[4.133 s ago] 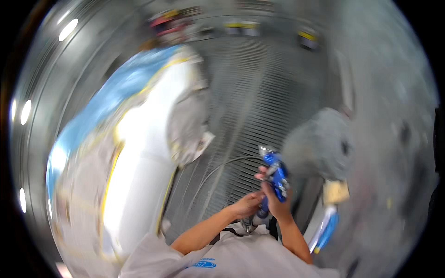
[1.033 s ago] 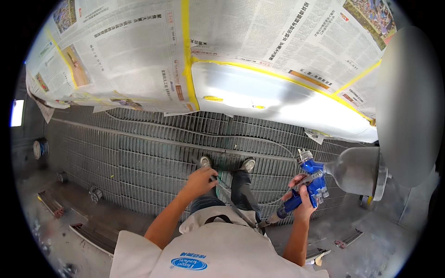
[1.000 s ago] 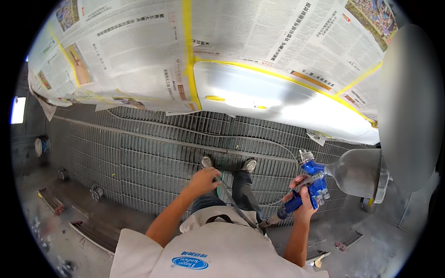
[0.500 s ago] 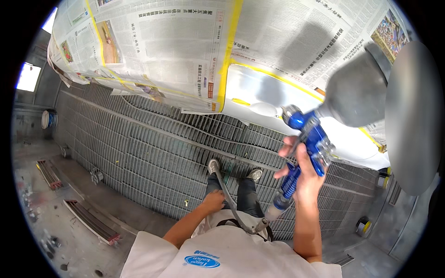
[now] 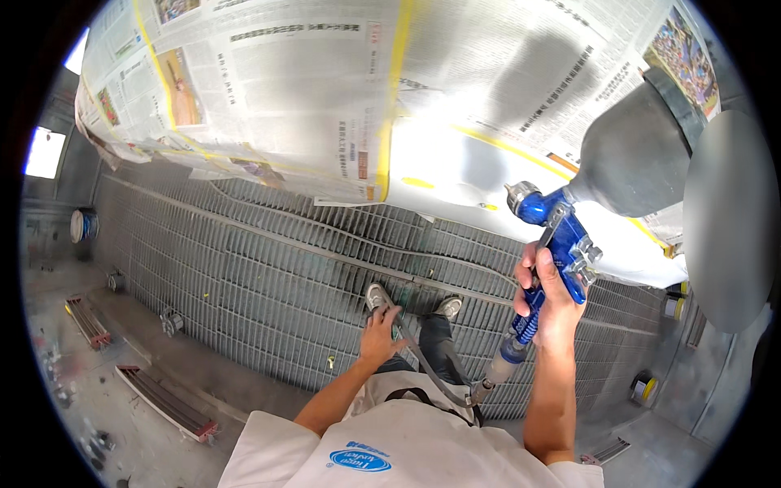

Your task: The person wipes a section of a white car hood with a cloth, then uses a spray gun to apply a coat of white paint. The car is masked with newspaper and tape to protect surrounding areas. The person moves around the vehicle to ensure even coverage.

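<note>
My right hand (image 5: 549,297) grips a blue spray gun (image 5: 551,240) with a large grey cup (image 5: 626,150) on top, its nozzle raised over a white panel (image 5: 439,167). Yellow masking tape and newspaper sheets (image 5: 301,89) surround the panel, which has small yellow patches on it. My left hand (image 5: 380,333) holds the grey air hose (image 5: 423,358) in front of my legs, its fingers curled round it. The hose joins a fitting below the gun's handle.
Below the panel, a slatted floor grate (image 5: 260,260) carries my feet and a length of hose. Cans (image 5: 84,225) (image 5: 643,388) stand at both sides, and long metal strips (image 5: 167,400) lie on the concrete behind. A blurred grey oval (image 5: 724,220) covers part of the right side.
Since a second ago, my right hand has lifted the spray gun toward the panel and my left hand has shifted right along with the view. Four seconds ago the masked vehicle was at the left.
</note>
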`<state>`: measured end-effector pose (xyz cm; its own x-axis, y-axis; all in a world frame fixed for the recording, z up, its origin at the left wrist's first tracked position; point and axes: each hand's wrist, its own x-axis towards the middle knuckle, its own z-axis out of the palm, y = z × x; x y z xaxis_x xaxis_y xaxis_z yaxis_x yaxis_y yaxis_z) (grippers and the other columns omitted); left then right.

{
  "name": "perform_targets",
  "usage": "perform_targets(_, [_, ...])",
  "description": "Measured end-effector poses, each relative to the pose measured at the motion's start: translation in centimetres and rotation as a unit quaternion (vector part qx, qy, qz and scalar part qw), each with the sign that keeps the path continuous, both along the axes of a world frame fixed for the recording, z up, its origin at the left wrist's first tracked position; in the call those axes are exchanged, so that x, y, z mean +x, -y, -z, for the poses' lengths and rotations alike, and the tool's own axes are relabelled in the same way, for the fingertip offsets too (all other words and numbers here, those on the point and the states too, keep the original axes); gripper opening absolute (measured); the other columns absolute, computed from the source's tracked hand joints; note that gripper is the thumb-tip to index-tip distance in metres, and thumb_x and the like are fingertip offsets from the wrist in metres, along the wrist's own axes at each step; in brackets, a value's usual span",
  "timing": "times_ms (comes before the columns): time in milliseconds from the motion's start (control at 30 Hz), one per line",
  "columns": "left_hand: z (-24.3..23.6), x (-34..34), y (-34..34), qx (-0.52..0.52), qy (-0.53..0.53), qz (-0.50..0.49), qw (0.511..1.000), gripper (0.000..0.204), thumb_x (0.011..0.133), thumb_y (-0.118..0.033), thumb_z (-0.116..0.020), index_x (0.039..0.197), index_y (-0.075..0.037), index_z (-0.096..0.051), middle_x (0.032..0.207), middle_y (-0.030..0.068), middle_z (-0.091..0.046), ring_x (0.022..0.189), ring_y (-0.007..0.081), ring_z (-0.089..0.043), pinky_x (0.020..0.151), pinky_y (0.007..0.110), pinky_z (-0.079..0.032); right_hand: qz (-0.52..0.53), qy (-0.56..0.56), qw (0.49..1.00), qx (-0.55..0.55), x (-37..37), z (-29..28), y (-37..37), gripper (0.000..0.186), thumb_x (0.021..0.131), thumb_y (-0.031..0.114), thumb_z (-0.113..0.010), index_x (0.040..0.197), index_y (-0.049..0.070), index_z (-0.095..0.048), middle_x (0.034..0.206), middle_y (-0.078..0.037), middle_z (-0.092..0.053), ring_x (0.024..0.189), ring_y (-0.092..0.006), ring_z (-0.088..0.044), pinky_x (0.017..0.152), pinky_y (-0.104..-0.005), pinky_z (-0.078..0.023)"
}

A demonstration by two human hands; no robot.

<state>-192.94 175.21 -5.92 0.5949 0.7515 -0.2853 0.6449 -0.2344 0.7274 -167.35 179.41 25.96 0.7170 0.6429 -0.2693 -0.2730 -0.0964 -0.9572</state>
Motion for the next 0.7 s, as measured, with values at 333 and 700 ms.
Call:
perform_targets(333, [3.4,2.9,3.6,0.034,-0.079,0.327,0.941,0.027,0.074,-0.030,-0.074,0.095,-0.016,-0.067,0.112,0.0048,-0.062,0.118,0.0284,-0.050,0.099,0.048,-0.038,0.087,0.042,0.994,-0.049,7.1,0.0,9.5,0.023,0.094,0.022,-0.067,0.089,0.002,-0.058,0.076,-0.003,-0.054,0.061,-0.0088,-0.048,0.036,-0.0208,-0.035])
perform_targets(700, [5.8,2.6,5.5,-0.002,-0.333,0.396,0.856,0.026,0.082,-0.033,-0.070,0.103,-0.018,-0.070,0.104,0.0076,-0.067,0.111,0.0307,-0.059,0.094,0.053,-0.045,0.172,0.045,0.980,-0.089,18.9,0.0,23.3,0.017,0.094,0.017,-0.064,0.089,0.002,-0.059,0.077,-0.004,-0.055,0.063,-0.0085,-0.049,0.038,-0.0204,-0.036])
